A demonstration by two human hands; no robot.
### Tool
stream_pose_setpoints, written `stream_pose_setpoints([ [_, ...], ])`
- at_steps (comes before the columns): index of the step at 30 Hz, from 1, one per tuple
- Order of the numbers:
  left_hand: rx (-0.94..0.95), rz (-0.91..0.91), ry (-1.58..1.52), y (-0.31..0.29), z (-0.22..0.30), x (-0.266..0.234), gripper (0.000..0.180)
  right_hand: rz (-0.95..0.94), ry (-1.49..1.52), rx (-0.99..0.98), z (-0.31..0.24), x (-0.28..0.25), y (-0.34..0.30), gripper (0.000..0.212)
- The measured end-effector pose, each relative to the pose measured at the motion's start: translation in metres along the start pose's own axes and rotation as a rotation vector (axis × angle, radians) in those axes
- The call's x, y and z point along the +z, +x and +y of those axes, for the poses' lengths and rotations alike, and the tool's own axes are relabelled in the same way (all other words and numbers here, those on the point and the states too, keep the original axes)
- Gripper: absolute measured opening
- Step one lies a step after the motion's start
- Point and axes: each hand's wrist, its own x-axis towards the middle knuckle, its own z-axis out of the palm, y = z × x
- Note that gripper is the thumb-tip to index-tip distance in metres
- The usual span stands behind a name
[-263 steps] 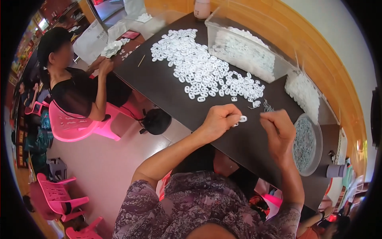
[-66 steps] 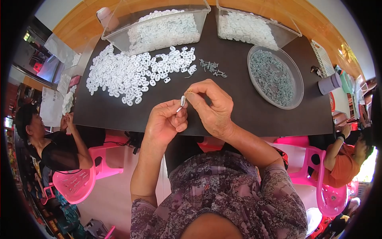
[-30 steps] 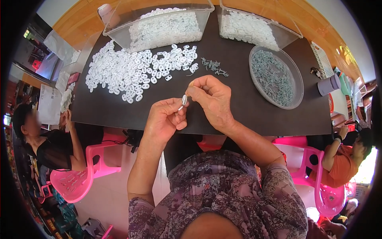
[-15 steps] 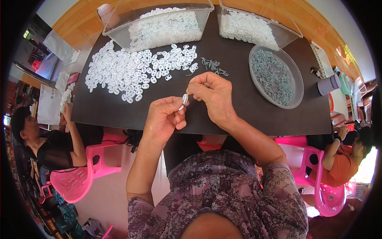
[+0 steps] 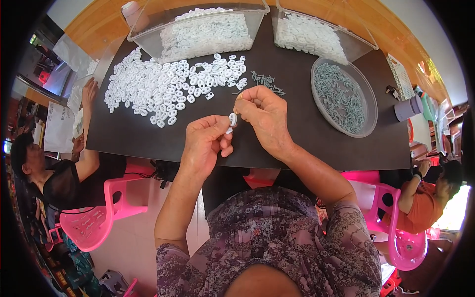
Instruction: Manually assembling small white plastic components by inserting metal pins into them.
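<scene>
My left hand [image 5: 204,143] is closed, pinching a small white oval plastic piece with two holes [image 5: 232,119] between thumb and fingertips. Just below it, another white piece [image 5: 229,130] shows at the same fingers. Close by on the right, my right hand [image 5: 264,116] has its thumb and forefinger pressed together. A thin tan sliver shows at those fingertips, beside the white piece; it is too small to name. Loose white two-holed pieces [image 5: 148,84] lie heaped beyond my left hand. Small grey screw-like parts [image 5: 267,81] lie scattered beyond my right hand.
Two clear bins [image 5: 208,42] [image 5: 311,42] of white pieces stand at the back of the dark table [image 5: 292,128]. A round clear tub [image 5: 374,116] holds grey parts at right, near a grey-purple cup [image 5: 408,107]. People sit on pink chairs [image 5: 91,230] at both sides.
My hands stay nearly in place; the white piece's two-holed face now shows more. At left, the seated person's arm has reached forward toward the table edge.
</scene>
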Motion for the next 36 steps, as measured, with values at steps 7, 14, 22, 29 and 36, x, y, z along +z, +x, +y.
stream_pose_setpoints([
  [7,0.06,-0.021,0.066,0.003,-0.003,-0.004,0.019,-0.012,-0.042,0.022,0.0,0.0,0.002,0.008],
  [14,0.073,-0.018,0.197,0.005,0.001,-0.008,0.019,-0.03,-0.047,0.014,0.002,0.004,0.005,0.009],
  [22,0.074,-0.008,0.059,0.01,-0.003,-0.006,0.019,-0.007,-0.055,0.038,0.003,0.006,0.009,0.01],
  [29,-0.001,-0.043,0.079,0.011,-0.001,-0.014,0.019,-0.028,-0.098,0.047,0.006,0.006,0.01,0.01],
  [36,-0.048,-0.051,0.146,0.01,0.005,-0.018,0.02,-0.062,-0.088,0.121,0.005,0.007,0.015,0.01],
])
